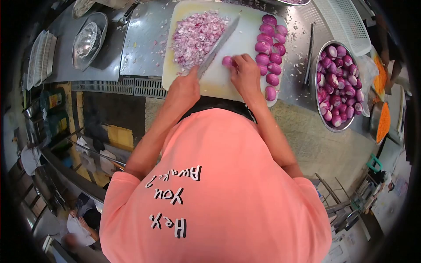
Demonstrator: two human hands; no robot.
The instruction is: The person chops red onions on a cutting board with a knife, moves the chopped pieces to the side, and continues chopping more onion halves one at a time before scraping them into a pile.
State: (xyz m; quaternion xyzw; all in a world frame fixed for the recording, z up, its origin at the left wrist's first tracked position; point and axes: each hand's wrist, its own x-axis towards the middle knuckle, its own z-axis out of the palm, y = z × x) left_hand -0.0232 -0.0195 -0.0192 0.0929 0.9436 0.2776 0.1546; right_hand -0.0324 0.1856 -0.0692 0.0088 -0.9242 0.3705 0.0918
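My left hand is closed round the handle of a kitchen knife. Its blade lies slantwise over the white cutting board, along the edge of a heap of chopped red onion. The fingers of my right hand pinch a small peeled red onion against the board, right of the blade. Beyond that hand, peeled red onions stand in rows down the board's right side.
A steel bowl full of peeled onions stands at the right. Behind it is a white plastic basket; farther right, a bowl of orange shreds. At left are a metal dish and another white basket. Onion bits litter the steel table.
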